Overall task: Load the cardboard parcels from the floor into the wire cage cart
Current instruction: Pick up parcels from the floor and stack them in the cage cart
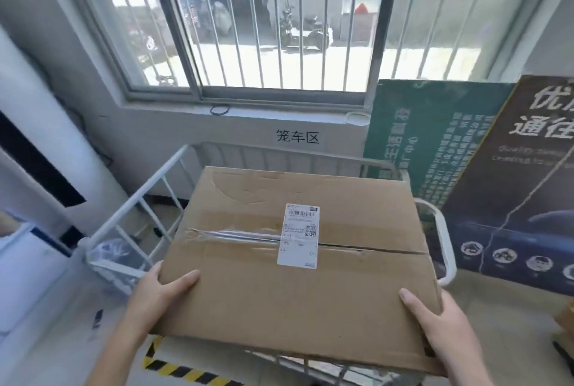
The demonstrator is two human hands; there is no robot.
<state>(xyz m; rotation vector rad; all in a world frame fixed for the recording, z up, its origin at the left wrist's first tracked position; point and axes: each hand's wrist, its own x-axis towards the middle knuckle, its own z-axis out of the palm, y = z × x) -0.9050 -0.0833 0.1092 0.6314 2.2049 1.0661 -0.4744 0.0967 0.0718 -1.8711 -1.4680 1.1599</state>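
Note:
A large flat cardboard parcel with a white shipping label and taped seam fills the middle of the view. My left hand grips its near left corner, thumb on top. My right hand grips its near right corner, thumb on top as well. The parcel is held level above the white wire cage cart, whose left rail, back rail and right rounded corner show around the box. The cart's inside is mostly hidden under the parcel.
A barred window is straight ahead above the cart. Two printed boards lean against the wall at right. A white unit stands at left. Yellow-black hazard tape marks the floor near the cart's front. Another cardboard piece shows at the right edge.

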